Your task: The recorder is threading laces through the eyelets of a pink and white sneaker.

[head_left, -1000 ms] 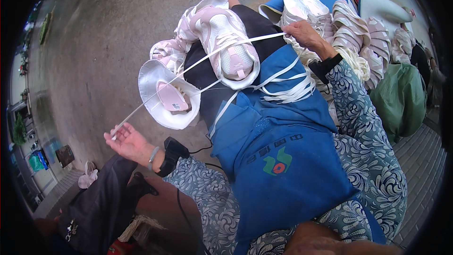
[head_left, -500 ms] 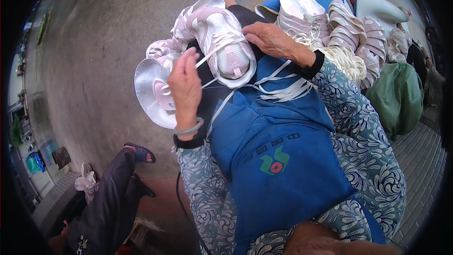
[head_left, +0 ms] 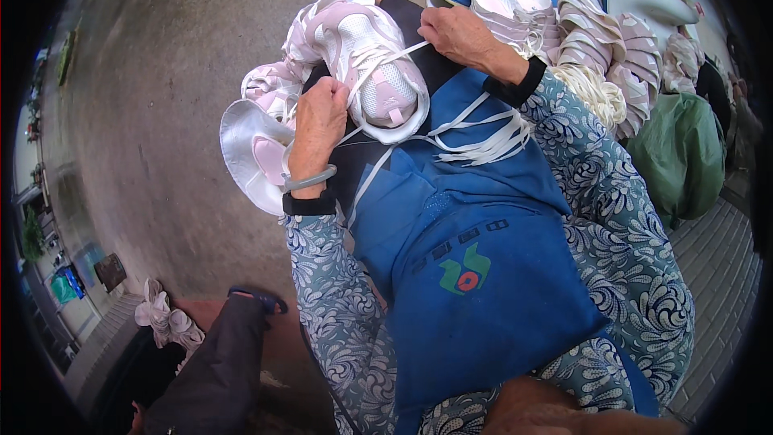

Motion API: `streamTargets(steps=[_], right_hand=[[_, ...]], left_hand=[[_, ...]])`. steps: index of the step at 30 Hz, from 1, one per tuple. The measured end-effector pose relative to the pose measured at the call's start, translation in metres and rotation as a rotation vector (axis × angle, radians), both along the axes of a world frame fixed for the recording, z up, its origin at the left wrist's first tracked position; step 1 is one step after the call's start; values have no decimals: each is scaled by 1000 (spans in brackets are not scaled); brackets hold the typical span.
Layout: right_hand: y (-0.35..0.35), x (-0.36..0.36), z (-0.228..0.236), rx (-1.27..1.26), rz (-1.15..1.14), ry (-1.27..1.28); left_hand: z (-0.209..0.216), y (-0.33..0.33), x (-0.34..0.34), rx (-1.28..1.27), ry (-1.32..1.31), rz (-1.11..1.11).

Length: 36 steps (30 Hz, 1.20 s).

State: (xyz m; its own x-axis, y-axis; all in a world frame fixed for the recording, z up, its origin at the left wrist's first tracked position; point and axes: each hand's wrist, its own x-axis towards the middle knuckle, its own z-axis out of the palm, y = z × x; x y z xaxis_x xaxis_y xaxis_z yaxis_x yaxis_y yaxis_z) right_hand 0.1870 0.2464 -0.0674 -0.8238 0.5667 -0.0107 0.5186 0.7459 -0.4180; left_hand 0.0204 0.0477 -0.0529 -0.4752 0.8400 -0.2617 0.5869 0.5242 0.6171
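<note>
Head view: loose laces (head_left: pixel 503 143) are spread near the blue apron's (head_left: pixel 491 322) far edge. Just beyond, a pink-and-white shoe upper (head_left: pixel 385 95) is laid on the dark-clad lap (head_left: pixel 407 20), its white lace (head_left: pixel 405 53) pinched by the left hand (head_left: pixel 320 113) and, farther off, the right hand (head_left: pixel 463 36).

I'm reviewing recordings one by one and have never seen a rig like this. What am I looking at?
There is no robot here, just a person's bare hands. The view comes from the left one of two fisheye cameras worn on the head, looking down, so straight edges bend near the rim. The left hand and right hand each grip a strand of white lace at a pink-and-white shoe upper on the lap. Loose laces lie on the blue apron. To the right are stacked uppers and a green bag.
</note>
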Motion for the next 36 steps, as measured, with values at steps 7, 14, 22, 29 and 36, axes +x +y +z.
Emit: streamTargets(steps=[7, 14, 22, 29, 36], right_hand=[[-23, 40, 45, -169, 302, 128], [-36, 76, 51, -112, 572, -158], [-33, 70, 22, -6, 278, -72], [-41, 68, 35, -12, 246, 41], [-47, 49, 21, 47, 448, -34]], left_hand=[[4, -9, 3, 134, 15, 28], [20, -3, 1, 103, -84, 73], [-13, -11, 2, 339, 215, 73], [18, -12, 19, 356, 25, 131], [-5, -10, 12, 259, 193, 67]])
